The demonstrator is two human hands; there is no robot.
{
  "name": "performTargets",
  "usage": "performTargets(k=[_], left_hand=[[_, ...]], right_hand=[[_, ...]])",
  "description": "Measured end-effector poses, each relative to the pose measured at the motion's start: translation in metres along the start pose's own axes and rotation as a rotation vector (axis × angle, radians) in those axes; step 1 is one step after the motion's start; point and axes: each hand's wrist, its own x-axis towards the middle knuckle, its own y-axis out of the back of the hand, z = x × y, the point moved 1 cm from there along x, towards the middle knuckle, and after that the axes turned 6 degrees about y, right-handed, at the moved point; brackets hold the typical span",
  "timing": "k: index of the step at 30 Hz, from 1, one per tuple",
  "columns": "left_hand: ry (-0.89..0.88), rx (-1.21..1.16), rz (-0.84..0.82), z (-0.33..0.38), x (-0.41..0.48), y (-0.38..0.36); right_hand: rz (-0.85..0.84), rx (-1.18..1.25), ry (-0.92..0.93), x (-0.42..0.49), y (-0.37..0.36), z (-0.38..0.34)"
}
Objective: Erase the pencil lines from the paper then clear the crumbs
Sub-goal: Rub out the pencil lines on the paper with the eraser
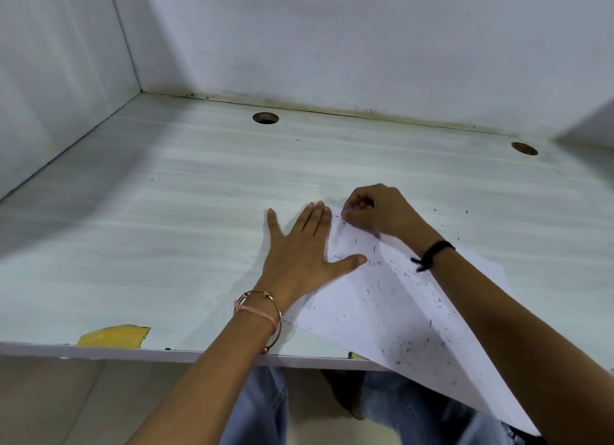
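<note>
A white sheet of paper (pixel 398 311) lies askew on the desk, its near corner hanging over the front edge. Dark eraser crumbs (pixel 408 345) and short pencil marks are scattered over it. My left hand (pixel 300 248) lies flat with fingers spread on the sheet's far left part, pressing it down. My right hand (pixel 382 212) is curled at the paper's far corner and pinches a small purple eraser (pixel 349 208), only a sliver of which shows between the fingers, held against the sheet.
The pale wood-grain desk (pixel 166 228) is walled at the back and left. Two round cable holes (pixel 265 118) (pixel 524 148) sit near the back. A yellow scrap (pixel 114 335) lies at the front edge. A few crumbs (pixel 445 225) dot the desk right of my hand.
</note>
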Motion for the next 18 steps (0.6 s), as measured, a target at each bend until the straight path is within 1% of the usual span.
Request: performTargets(k=[3,6,10,14,16,18], left_hand=[[0.003,-0.011,-0.003,0.000,-0.001,0.000],[0.000,-0.003,-0.003,0.001,-0.001,0.001],[-0.003,0.025,-0.006,0.001,0.000,0.002],[0.009,0.005,-0.015,0.002,-0.002,0.002],[0.008,0.000,-0.028,0.002,-0.003,0.004],[0.004,-0.030,-0.025,0.001,-0.002,0.003]], right_hand=[[-0.021,-0.028,-0.016,0.011,0.007,0.002],[-0.037,0.032,-0.001,-0.005,0.004,-0.003],[-0.071,0.075,0.077,-0.025,-0.011,-0.002],[0.044,0.002,0.014,0.001,-0.002,0.012],[0.073,0.032,0.006,0.007,0.003,0.018],[0.097,0.118,0.010,0.000,0.005,0.020]])
